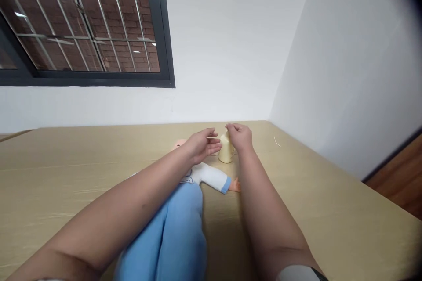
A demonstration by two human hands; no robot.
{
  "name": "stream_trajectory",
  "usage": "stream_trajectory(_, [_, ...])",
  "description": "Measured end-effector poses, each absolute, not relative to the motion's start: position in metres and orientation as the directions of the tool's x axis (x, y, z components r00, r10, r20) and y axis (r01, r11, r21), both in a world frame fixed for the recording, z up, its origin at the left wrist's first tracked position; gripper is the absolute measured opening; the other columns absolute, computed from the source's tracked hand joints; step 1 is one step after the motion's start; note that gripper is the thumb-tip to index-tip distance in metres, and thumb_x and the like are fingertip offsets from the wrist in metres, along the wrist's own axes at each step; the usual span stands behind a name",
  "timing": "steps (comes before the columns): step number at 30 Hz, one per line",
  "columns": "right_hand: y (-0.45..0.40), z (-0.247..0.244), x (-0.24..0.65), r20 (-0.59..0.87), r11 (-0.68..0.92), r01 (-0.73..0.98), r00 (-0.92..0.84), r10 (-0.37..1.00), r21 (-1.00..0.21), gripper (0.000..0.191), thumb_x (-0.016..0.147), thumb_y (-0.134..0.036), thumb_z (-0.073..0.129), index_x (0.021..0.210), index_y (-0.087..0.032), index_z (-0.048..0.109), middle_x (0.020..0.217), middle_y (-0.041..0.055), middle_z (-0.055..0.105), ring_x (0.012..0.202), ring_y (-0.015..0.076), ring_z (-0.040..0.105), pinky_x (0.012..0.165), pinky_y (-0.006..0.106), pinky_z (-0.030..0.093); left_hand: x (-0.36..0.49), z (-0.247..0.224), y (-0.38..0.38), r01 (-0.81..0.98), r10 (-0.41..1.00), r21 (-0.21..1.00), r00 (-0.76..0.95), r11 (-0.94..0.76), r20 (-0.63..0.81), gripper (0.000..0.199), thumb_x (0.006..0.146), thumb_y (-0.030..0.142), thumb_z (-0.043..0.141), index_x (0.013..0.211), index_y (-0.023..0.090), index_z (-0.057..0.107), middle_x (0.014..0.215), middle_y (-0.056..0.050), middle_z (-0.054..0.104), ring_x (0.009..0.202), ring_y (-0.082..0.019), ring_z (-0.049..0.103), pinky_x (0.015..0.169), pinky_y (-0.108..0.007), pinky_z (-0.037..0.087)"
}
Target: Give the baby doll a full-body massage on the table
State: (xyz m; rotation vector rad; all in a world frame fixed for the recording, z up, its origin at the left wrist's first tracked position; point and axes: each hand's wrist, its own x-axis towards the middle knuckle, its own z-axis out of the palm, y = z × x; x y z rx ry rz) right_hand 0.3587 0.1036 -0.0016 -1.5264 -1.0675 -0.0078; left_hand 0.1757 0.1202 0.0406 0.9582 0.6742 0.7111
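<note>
As right hand pinches it, yellow container, perhaps jug, contents hidden.

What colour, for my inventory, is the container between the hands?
Pale yellow: the container shows best in the head view.

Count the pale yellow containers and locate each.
1: a glossy, pale yellow, rounded container stands beside the left hand, with the right hand at its top. The forearms may hide others.

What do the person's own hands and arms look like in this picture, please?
The left hand and right hand are bare, with no gloves or watch showing. The left forearm and right forearm are uncovered too. A light grey sleeve with a dark edge shows low on the right arm.
</note>
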Motion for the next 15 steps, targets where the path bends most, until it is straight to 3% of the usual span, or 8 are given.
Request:
stream_trajectory(8, [0.105, -0.007, 0.356, 0.576, 0.121, 0.629, 0.596, 0.559, -0.768, 0.042, 0.088, -0.049, 0.051, 0.067, -0.019, 0.071, 0.066, 0.001, 0.068, 0.068, 0.0166, 0.06, 0.066, 0.026, 0.042, 0.225, 0.037, 0.132, -0.291, 0.782, 0.811, 0.55, 0.508, -0.292, 0.031, 0.1, 0.038, 0.047, 0.112, 0.01, 0.054, 0.102, -0.018, 0.058, 0.088, -0.022, 0.066, 0.071, -0.027, 0.061])
stream_trajectory(15, [0.104, -0.008, 0.352, 0.585, 0.09, 0.646, 0.613, 0.531, -0.758, 0.045, 0.087, -0.05, 0.051, 0.059, -0.018, 0.064, 0.059, 0.001, 0.06, 0.063, 0.0174, 0.055, 0.06, 0.028, 0.037, 0.219, 0.039, 0.138, -0.411, 0.782, 0.739, 0.573, 0.534, -0.247, 0.033, 0.099, 0.037, 0.046, 0.103, 0.006, 0.058, 0.086, -0.015, 0.06, 0.08, -0.022, 0.068, 0.072, -0.029, 0.062])
